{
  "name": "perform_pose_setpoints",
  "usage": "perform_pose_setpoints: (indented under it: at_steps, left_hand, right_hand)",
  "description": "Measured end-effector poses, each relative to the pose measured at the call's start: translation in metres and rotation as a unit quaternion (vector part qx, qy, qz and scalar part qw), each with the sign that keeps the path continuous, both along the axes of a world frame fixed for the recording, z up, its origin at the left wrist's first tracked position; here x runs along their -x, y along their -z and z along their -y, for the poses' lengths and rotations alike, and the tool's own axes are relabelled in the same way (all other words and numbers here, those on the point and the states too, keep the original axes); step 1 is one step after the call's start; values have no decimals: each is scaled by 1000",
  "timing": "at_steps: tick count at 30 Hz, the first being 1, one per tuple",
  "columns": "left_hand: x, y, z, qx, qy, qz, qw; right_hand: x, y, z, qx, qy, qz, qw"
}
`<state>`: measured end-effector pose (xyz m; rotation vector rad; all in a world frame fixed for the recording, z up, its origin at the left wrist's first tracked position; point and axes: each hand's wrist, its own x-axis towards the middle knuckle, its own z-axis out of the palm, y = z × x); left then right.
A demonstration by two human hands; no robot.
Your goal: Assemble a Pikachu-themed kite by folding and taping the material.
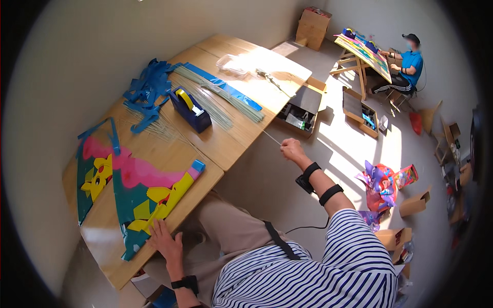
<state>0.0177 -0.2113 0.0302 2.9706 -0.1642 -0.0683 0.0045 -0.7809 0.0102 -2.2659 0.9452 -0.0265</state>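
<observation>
My left hand (165,241) lies with fingers spread on the near edge of a printed kite sheet (136,172) in green, pink and yellow. The sheet rests on the wooden table (102,255). Off the table's right edge, my right hand (292,150) pinches a thin pale rod (271,136), whose far end reaches back toward the table edge. Beyond the sheet stands a dark blue tape dispenser (191,114) with a yellow-cored roll. Several loose rods (213,105) lie beside it.
Blue strips (148,87) are heaped near the wall. A clear plastic tray (232,65) sits at the far end. Open boxes (303,110), (362,113) and a colourful bundle (381,187) occupy the floor. A seated person (411,66) works at another table.
</observation>
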Motion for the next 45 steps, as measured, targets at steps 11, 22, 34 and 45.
perform_pose_setpoints:
  at_steps: [11, 22, 34, 45]
  left_hand:
    - [0, 11, 1, -6, 5, 13, 1000]
    - [0, 5, 8, -9, -8, 16, 1000]
    - [2, 18, 11, 28, -31, 77, 996]
    - [4, 15, 21, 55, -90, 109, 988]
  right_hand:
    - [62, -9, 18, 8, -57, -18, 998]
    - [43, 35, -23, -57, 66, 148, 985]
    - [102, -3, -96, -28, -159, 236, 958]
    - [-121, -33, -410, -51, -521, 356, 774]
